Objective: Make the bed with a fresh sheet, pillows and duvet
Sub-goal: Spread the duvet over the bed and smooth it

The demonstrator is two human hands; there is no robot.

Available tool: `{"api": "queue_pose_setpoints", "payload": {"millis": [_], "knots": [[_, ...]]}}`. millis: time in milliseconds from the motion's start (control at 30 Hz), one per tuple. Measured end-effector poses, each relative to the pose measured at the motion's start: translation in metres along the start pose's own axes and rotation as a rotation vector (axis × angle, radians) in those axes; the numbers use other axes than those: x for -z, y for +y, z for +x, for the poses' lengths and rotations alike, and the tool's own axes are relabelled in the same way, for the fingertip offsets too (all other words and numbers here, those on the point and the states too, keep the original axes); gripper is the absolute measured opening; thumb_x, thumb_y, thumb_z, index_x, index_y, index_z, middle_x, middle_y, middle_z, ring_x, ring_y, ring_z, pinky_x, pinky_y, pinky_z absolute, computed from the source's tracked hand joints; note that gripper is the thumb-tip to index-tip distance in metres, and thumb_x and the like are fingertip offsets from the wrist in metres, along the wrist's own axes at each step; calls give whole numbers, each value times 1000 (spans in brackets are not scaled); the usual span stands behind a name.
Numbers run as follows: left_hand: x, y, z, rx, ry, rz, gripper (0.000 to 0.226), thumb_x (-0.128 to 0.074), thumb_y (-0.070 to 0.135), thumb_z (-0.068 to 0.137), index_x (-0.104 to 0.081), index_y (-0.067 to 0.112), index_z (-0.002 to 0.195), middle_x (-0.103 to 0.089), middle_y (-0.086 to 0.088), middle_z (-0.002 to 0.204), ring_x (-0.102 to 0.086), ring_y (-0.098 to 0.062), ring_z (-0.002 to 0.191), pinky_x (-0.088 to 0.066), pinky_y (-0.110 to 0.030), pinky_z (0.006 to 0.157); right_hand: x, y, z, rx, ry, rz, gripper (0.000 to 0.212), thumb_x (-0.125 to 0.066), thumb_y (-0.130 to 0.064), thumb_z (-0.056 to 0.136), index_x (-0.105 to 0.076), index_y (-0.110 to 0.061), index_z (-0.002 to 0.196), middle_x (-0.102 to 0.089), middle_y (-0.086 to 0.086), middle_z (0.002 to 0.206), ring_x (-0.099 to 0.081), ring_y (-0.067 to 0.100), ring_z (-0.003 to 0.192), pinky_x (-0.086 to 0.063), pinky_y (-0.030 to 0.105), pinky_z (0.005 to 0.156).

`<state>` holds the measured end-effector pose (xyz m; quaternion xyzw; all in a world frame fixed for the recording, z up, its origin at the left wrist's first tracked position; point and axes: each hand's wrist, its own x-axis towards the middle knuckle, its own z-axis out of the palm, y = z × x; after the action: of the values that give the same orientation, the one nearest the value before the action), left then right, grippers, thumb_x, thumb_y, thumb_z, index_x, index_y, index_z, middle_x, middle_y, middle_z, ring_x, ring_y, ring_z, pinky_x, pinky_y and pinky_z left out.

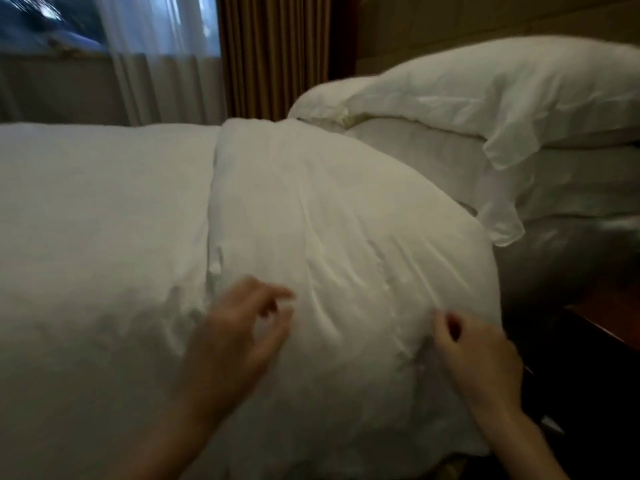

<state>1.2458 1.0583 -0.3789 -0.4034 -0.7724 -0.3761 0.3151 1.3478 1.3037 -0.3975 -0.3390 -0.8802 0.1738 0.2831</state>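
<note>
Both bare forearms reach in from the bottom edge onto the white duvet (311, 209), which covers the bed. On the duvet's folded-back top band, the left hand (239, 327) hovers or lightly touches the cloth with its fingers loosely curled and parted, holding nothing; motion blur hides whether the fingertips make contact. Toward the band's right edge, the right hand (481, 355) pinches a ridge of duvet cloth between thumb and fingers, and creases fan out from that spot. Beyond the duvet's band, at the head of the bed, two white pillows (512, 95) lie stacked, the upper one overhanging the lower. Behind the duvet hang a brown curtain (273, 53) and a sheer white one (156, 46).
</note>
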Motion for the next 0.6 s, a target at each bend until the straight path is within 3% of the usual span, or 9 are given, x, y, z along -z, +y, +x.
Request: {"api": "queue_pose_setpoints", "payload": {"millis": [33, 67, 100, 167, 267, 367, 467, 533, 600], "knots": [[5, -8, 22, 160, 160, 113, 29, -61, 35, 86, -60, 18, 110, -55, 5, 100, -53, -15, 96, -43, -28, 86, 15, -14, 21, 81, 163, 97, 22, -53, -30, 93, -60, -16, 78, -66, 16, 87, -61, 37, 82, -35, 34, 63], [12, -17, 46, 376, 207, 190, 47, -66, 37, 85, -52, 14, 124, -52, -5, 116, -48, -24, 109, -39, -36, 95, 24, -25, 42, 160, 264, 162, 17, -55, -28, 92, -59, -15, 81, -65, 14, 89, -59, 36, 84, -36, 34, 65], [15, -28, 64, 621, 193, 156, 65, -69, 40, 82, -41, 11, 133, -46, -13, 128, -43, -31, 118, -37, -43, 100, 28, -31, 64, 207, 279, 161, 15, -56, -28, 92, -60, -14, 93, -63, 13, 99, -57, 35, 92, -39, 36, 71], [12, -41, 87, 948, 17, -2, 81, -67, 45, 82, -25, 4, 137, -41, -23, 138, -43, -38, 123, -37, -45, 104, 25, -37, 105, 150, 106, 4, 46, -53, -41, 93, -51, -7, 125, -55, 15, 126, -49, 35, 116, -40, 43, 93], [-6, -53, 89, 898, -186, 205, 57, -55, 39, 92, -37, -3, 126, -47, -24, 132, -49, -38, 119, -41, -39, 95, 0, -37, 131, -24, -134, -284, 72, -38, -60, 93, -41, -1, 135, -45, 19, 138, -42, 36, 127, -35, 45, 104], [-1, -50, 94, 936, -186, 266, 43, -48, 33, 97, -42, -1, 124, -52, -22, 128, -51, -37, 117, -40, -36, 91, -10, -35, 136, -10, -78, -403, 54, -31, -51, 98, -48, -7, 125, -52, 15, 131, -49, 32, 120, -38, 42, 98], [10, -41, 97, 1048, -198, 98, 48, -53, 35, 92, -50, -1, 125, -56, -21, 127, -54, -36, 115, -43, -34, 94, 13, -31, 152, 188, -80, -439, 26, -32, -24, 99, -52, -18, 114, -62, 5, 119, -60, 25, 108, -42, 34, 86], [18, -40, 100, 1105, -128, -105, 60, -61, 40, 72, -59, 0, 117, -63, -20, 116, -61, -35, 104, -50, -38, 92, 35, -25, 161, 253, -67, -477, 27, -33, -27, 100, -59, -23, 108, -66, 2, 115, -62, 23, 105, -41, 32, 86], [31, -28, 106, 1095, -11, -270, 46, -66, 33, 68, -63, 1, 102, -67, -17, 101, -64, -32, 90, -53, -36, 79, 56, -17, 170, 332, 38, -455, 33, -33, -36, 101, -62, -22, 100, -68, 4, 109, -63, 24, 101, -39, 33, 86]]}}
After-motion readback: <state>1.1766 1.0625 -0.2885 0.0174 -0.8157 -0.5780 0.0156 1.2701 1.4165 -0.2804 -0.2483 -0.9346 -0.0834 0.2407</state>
